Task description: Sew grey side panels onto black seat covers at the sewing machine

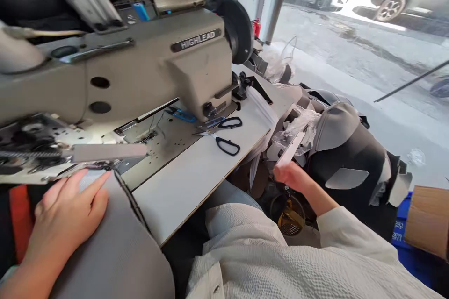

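Fabric, a grey panel [115, 243] with a dark edge, drapes over the lower left of the frame, under the person's left hand [70, 215]. That palm lies over it near the sewing machine's [140, 65] working parts, probably to keep the edge flat and steady; I can't tell whether the fingertips pinch it. Well apart from it, right of centre, the right hand [293, 176] is closed on one end of a white strip [292, 148], held out past the table [185, 182], perhaps because that side gives it room.

The machine's long body crosses the upper left and would hamper any reach from behind. Black-handled scissors [228, 146] lie at centre with blades parted, touching or nearly touching blue snips, so a sleeve or cloth dragged through there could snag. Beyond the strip, crumpled clear plastic [307, 121] and a heap of grey and black pieces [351, 159] crowd the table's right side.
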`<state>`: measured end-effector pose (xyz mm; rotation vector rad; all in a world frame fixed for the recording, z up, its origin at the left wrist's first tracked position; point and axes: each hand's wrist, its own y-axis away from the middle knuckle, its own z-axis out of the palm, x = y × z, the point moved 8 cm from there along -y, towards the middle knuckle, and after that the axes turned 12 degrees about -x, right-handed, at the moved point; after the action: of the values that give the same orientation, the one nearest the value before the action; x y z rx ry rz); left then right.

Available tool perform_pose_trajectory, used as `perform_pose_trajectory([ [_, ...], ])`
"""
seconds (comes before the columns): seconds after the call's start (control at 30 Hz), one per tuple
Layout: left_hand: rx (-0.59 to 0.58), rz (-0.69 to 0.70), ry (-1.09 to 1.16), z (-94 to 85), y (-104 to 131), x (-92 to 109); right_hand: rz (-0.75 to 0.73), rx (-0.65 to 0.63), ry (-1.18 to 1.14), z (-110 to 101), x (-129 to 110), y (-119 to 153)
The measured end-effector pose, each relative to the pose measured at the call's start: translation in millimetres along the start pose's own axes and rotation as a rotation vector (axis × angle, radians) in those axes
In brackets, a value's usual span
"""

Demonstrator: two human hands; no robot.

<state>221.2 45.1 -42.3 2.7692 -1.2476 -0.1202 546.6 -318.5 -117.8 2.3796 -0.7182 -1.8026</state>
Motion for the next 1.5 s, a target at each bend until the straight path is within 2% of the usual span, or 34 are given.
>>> perform_pose_trajectory([
  [0.1,0.037,-0.092,-0.050,-23.5,8,20,-0.087,-0.546,-0.077,126,-40,-12],
  [0.17,-0.009,-0.118,-0.088,-27.6,15,32,-0.139,-0.910,-0.108,194,-65,-5],
  [0.23,-0.087,-0.118,-0.104,-21.4,30,41,-0.135,-1.208,-0.117,233,-85,6],
  [0.3,-0.209,-0.120,-0.089,-5.7,53,50,-0.069,-1.390,-0.082,245,-99,10],
  [0.33,-0.261,-0.038,-0.066,2.6,66,61,-0.045,-1.404,-0.023,244,-105,6],
  [0.37,-0.282,0.068,-0.046,7.8,81,73,-0.060,-1.352,0.073,239,-112,-3],
  [0.4,-0.288,0.190,-0.029,10.7,96,86,-0.131,-1.237,0.201,232,-123,-17],
  [0.5,-0.227,0.499,-0.025,5.4,131,113,-0.566,-0.778,0.600,215,-175,-52],
  [0.57,-0.178,0.599,-0.053,-2.9,140,123,-0.832,-0.572,0.796,221,-202,-67],
  [0.63,-0.146,0.670,-0.085,-9.8,140,137,-0.968,-0.481,0.939,234,-213,-89],
  [0.73,-0.188,0.827,-0.074,-8.2,143,168,-1.010,-0.453,1.043,249,-215,-121],
  [0.8,-0.239,0.938,-0.056,-1.0,153,184,-1.001,-0.412,1.064,252,-216,-131],
  [0.87,-0.258,1.024,-0.087,6.8,167,192,-0.959,-0.342,1.089,253,-217,-132],
  [1.0,-0.298,1.185,-0.101,19.2,196,195,-0.885,-0.261,1.154,258,-217,-124],
  [1.07,-0.354,1.089,-0.188,34.9,192,194,-0.885,-0.256,1.179,261,-216,-125],
  [1.13,-0.426,0.891,-0.397,56.9,177,188,-0.864,-0.259,1.200,261,-214,-133],
  [1.2,-0.497,0.827,-0.488,68.4,169,186,-0.832,-0.277,1.213,255,-211,-141],
  [1.23,-0.507,0.857,-0.439,65.4,168,187,-0.825,-0.291,1.214,251,-209,-142],
  [1.27,-0.475,0.901,-0.337,54.3,168,189,-0.829,-0.311,1.207,247,-206,-141],
  [1.33,-0.286,0.954,-0.072,11.1,166,184,-0.874,-0.366,1.177,243,-202,-129],
  [1.43,0.058,0.900,0.222,-59.0,165,156,-0.997,-0.492,1.115,251,-197,-102],
  [1.5,0.166,0.865,0.313,-80.8,166,143,-1.029,-0.532,1.087,263,-199,-94],
])
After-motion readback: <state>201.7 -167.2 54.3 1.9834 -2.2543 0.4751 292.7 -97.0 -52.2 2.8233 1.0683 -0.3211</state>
